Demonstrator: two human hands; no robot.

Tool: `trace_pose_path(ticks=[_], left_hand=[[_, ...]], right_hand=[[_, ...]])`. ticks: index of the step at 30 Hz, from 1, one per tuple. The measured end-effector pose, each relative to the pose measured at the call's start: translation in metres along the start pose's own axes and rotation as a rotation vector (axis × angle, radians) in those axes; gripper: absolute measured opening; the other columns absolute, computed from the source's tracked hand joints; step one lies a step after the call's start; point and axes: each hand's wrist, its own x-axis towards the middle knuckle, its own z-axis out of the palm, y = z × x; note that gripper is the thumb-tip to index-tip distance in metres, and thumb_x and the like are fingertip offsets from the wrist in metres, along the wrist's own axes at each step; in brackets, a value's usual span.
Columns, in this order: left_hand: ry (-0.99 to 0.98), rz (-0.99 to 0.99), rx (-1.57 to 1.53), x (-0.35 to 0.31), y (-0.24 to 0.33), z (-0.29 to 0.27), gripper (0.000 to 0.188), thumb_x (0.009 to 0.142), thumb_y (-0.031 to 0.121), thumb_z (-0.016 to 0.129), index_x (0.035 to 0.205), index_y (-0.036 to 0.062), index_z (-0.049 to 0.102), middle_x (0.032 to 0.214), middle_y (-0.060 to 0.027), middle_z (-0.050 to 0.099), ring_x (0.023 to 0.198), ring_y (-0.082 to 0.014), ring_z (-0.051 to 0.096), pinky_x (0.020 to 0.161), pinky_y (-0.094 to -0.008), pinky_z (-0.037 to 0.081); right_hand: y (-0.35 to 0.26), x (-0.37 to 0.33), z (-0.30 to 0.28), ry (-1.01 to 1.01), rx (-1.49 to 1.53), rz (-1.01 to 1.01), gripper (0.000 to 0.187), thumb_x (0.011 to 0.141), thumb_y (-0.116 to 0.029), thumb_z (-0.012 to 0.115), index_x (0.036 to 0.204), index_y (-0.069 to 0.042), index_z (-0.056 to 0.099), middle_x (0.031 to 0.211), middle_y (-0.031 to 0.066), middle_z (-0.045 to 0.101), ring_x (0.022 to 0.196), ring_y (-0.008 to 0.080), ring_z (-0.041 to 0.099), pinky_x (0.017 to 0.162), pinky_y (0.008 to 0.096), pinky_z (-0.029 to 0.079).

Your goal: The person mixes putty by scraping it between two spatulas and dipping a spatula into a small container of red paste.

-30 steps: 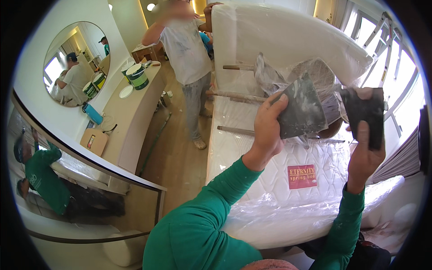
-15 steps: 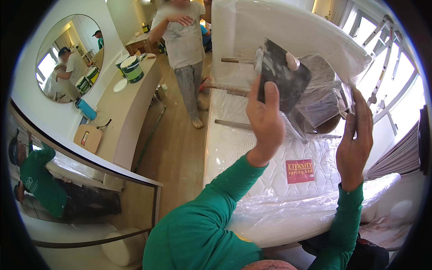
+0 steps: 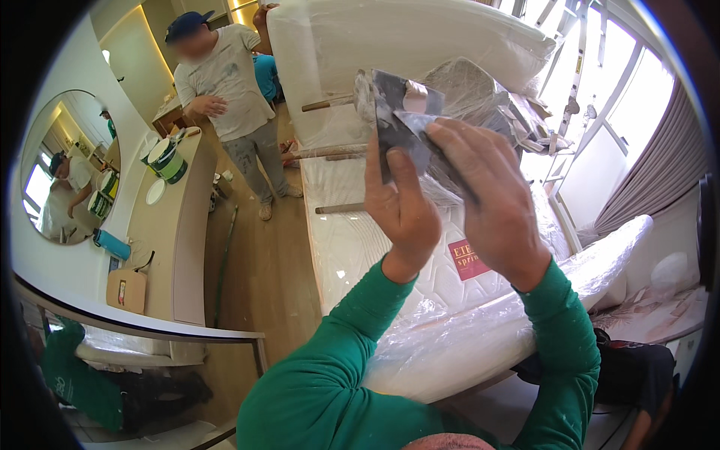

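Raised in front of me, my left hand (image 3: 406, 210) grips a dark, flat rectangular putty board (image 3: 391, 101), its thumb pressed on the face. Whitish putty (image 3: 415, 96) is stuck on the board's upper part, and more clings near its left edge. My right hand (image 3: 496, 187) is closed round a putty knife; its pale metal blade (image 3: 412, 122) lies over the board, apparently touching it. The knife's handle is hidden under the fingers. Below both hands is a plastic-wrapped white mattress (image 3: 349, 255) with a red label (image 3: 468, 259).
Plastic-wrapped items (image 3: 469, 86) and another wrapped mattress (image 3: 405, 34) stand ahead. A co-worker (image 3: 232, 90) stands ahead to the left, beside a counter (image 3: 161, 247) with paint buckets (image 3: 167, 160) and a blue bottle (image 3: 112, 244). A stepladder (image 3: 576, 82) stands by the windows at right.
My right hand has swung left, bringing the knife from apart onto the board. The board has shifted left in view. My view has turned right, and the co-worker appears further left.
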Motion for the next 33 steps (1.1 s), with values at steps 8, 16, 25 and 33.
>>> trace_pose_path(ticks=[8, 16, 25, 33], left_hand=[[-0.005, -0.011, 0.044, 0.001, -0.001, 0.004, 0.040, 0.107, 0.013, 0.047, 0.138, -0.0125, 0.046, 0.125, -0.0170, 0.063, 0.111, -0.0191, 0.061, 0.099, -0.0321, 0.048], [-0.024, -0.653, -0.442, 0.025, 0.015, -0.016, 0.031, 0.103, 0.023, 0.051, 0.122, -0.0008, 0.059, 0.110, -0.0118, 0.070, 0.095, -0.0207, 0.071, 0.084, -0.0362, 0.060], [-0.075, -0.767, -0.630, 0.030, 0.022, -0.021, 0.033, 0.101, 0.017, 0.053, 0.128, -0.0037, 0.055, 0.111, -0.0131, 0.069, 0.100, -0.0206, 0.070, 0.087, -0.0338, 0.060], [0.042, -0.787, -0.628, 0.035, 0.024, -0.018, 0.031, 0.101, 0.017, 0.055, 0.127, -0.0013, 0.057, 0.116, -0.0121, 0.069, 0.098, -0.0214, 0.070, 0.086, -0.0349, 0.058]], right_hand=[[0.005, 0.003, -0.010, -0.005, 0.016, -0.039, 0.066, 0.071, 0.017, 0.058, 0.132, -0.008, 0.064, 0.126, 0.0144, 0.064, 0.114, 0.0327, 0.061, 0.098, 0.0427, 0.051], [0.026, 0.008, -0.019, 0.043, 0.164, -0.088, 0.054, 0.078, 0.017, 0.057, 0.127, -0.004, 0.067, 0.129, 0.0169, 0.063, 0.117, 0.0348, 0.062, 0.102, 0.0416, 0.049], [0.034, -0.015, -0.022, -0.120, 0.311, 0.154, 0.041, 0.104, -0.005, 0.049, 0.145, -0.007, 0.052, 0.143, 0.0133, 0.057, 0.138, 0.0272, 0.048, 0.114, 0.0424, 0.040], [0.046, -0.013, -0.024, -0.304, 0.025, 0.173, 0.052, 0.092, 0.015, 0.047, 0.139, -0.004, 0.057, 0.141, 0.0162, 0.058, 0.133, 0.0331, 0.054, 0.111, 0.0417, 0.041]])
